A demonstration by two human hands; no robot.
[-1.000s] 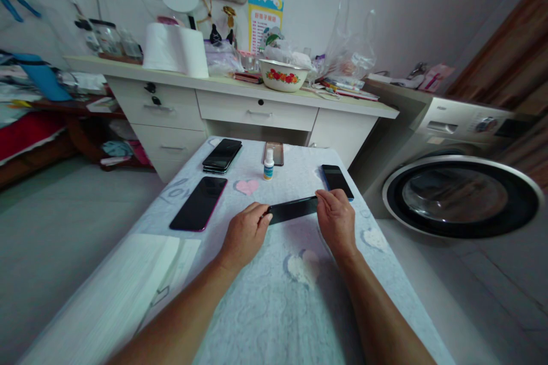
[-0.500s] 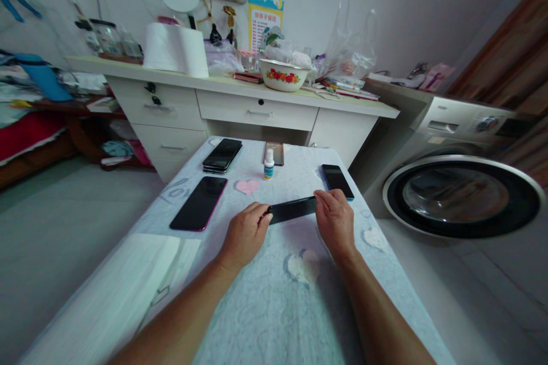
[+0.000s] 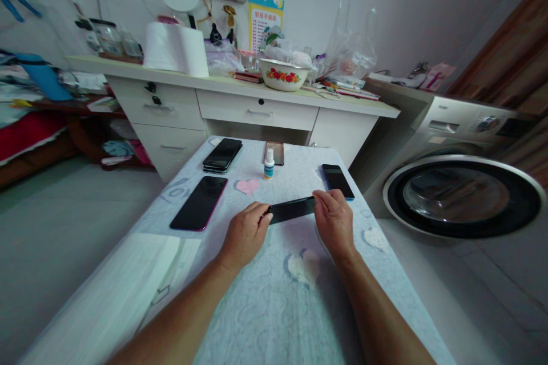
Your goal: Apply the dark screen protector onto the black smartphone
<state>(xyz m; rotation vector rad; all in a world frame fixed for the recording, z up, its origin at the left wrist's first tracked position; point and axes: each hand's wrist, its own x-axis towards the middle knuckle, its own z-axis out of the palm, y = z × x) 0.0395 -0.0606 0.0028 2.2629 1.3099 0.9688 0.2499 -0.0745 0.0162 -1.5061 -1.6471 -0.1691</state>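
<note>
Between my hands a dark smartphone [image 3: 293,210] is held sideways and tilted over the cloth-covered table [image 3: 265,296]. My left hand [image 3: 246,234] pinches its left end, thumb toward me. At the opposite end my right hand [image 3: 334,219] grips it, fingertips at the upper corner. Just beyond the right hand lies another phone [image 3: 338,181] with a blue edge. Left of my left hand a phone with a pink edge [image 3: 199,203] lies face up. Behind it sits a stack of phones [image 3: 222,155]. A small white spray bottle [image 3: 269,165] stands upright near the middle.
A brownish phone case [image 3: 274,153] lies at the table's far edge. Beyond stands a white desk [image 3: 257,111] bearing a flowered bowl [image 3: 283,75] and a paper roll [image 3: 175,48]. A washing machine [image 3: 454,182] is at the right. White sheets [image 3: 115,274] cover the table's near left.
My right hand has shifted very slightly left along the phone. Everything else looks the same.
</note>
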